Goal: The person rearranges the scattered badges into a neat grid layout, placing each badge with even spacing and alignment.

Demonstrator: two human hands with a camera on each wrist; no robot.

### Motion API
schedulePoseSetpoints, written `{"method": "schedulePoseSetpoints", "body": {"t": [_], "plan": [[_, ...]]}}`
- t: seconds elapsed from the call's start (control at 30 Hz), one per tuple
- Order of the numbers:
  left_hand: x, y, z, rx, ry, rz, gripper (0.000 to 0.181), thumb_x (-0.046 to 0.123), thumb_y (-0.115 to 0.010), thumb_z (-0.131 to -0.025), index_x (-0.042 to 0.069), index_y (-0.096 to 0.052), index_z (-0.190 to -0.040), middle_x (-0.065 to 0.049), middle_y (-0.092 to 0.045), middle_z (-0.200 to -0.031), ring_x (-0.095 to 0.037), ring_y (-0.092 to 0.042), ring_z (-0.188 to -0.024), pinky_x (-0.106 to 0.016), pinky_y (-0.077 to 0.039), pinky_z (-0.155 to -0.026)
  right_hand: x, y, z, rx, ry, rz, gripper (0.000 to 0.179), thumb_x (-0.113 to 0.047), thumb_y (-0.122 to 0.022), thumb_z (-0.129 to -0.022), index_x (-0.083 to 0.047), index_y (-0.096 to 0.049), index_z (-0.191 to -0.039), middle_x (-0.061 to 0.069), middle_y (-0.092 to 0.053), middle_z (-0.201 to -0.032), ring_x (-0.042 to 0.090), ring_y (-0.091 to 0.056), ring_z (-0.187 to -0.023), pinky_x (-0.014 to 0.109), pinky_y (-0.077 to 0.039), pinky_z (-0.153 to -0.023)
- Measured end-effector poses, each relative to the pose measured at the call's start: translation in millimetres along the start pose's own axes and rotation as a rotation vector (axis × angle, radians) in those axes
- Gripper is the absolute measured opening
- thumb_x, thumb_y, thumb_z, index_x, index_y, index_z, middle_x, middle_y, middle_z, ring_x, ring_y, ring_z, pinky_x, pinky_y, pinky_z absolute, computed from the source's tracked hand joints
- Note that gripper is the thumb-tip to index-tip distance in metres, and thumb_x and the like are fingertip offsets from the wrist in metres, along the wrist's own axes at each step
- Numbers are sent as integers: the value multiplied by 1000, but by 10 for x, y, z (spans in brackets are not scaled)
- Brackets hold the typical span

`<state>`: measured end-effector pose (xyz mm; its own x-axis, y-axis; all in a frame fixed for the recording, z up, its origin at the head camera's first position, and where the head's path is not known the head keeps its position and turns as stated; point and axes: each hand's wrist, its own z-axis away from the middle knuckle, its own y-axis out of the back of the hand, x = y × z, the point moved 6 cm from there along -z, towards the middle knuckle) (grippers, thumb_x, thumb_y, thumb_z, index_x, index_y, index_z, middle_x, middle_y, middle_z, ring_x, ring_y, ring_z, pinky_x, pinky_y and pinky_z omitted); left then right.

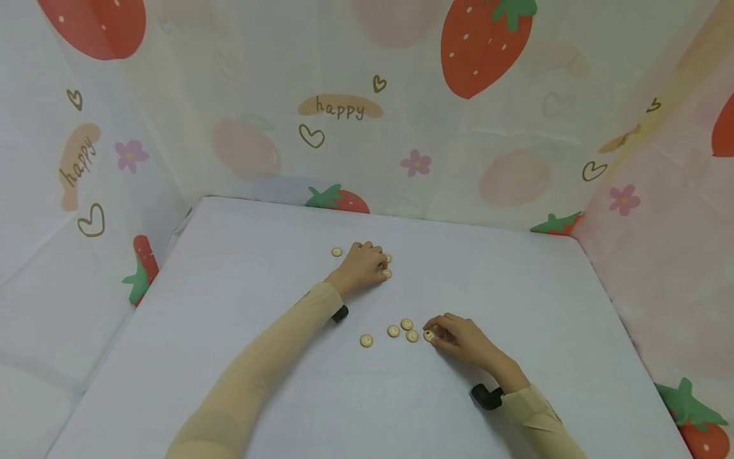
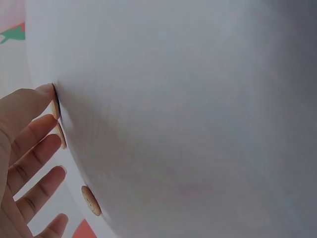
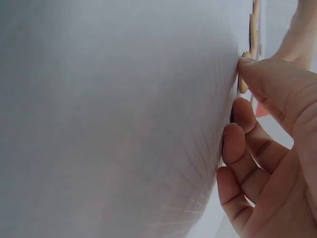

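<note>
Far up the table, my left hand (image 1: 361,266) pinches a round wooden button (image 1: 387,273) between thumb and index finger. In the left wrist view the thumb tip lies at that button's (image 2: 55,105) edge, and a second button (image 2: 61,135) is just beyond the fingers. Nearer and to the right, my right hand (image 1: 463,341) holds another wooden button (image 1: 429,335) by its edges with thumb and index finger. The right wrist view shows the thumb against this button (image 3: 243,82), low at the tabletop, the other fingers curled loosely beside it.
Left of the right hand lie several more buttons (image 1: 406,324), with one button (image 1: 366,340) a little apart. Another button (image 1: 336,252) is left of the left hand. The white tabletop (image 1: 504,280) is bordered by strawberry-printed cloth walls (image 1: 258,83) at the back and sides.
</note>
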<state>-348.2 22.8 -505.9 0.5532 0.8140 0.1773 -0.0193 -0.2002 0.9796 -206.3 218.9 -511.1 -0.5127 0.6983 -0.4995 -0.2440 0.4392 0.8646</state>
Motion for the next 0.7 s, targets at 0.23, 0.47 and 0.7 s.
{"method": "schedulePoseSetpoints", "body": {"t": [0.23,0.47,0.7], "plan": [[1,16,3,1,2,1,20,38,-61,-86,23,-70,-94,7,-61,-95,-15,-50,-92,-44,-36,-96,1,4,-2,8,11,3,22,-19,-65,-87,-19,-63,-108,-10,-53,-80,2,-44,-67,19,-41,-62],[-2,20,16,-17,9,-2,20,37,-61,-86,23,-70,-96,7,-61,-96,-16,-51,-95,-45,-36,-97,1,8,-4,25,32,8,22,-17,-65,-86,-18,-63,-108,-9,-53,-80,2,-45,-67,20,-41,-61],[-4,35,22,13,6,4,21,38,-62,-86,23,-70,-98,6,-62,-100,-16,-52,-97,-45,-36,-97,-2,5,-3,38,49,14,22,-16,-66,-86,-17,-63,-107,-9,-53,-79,1,-44,-67,19,-41,-61]]}}
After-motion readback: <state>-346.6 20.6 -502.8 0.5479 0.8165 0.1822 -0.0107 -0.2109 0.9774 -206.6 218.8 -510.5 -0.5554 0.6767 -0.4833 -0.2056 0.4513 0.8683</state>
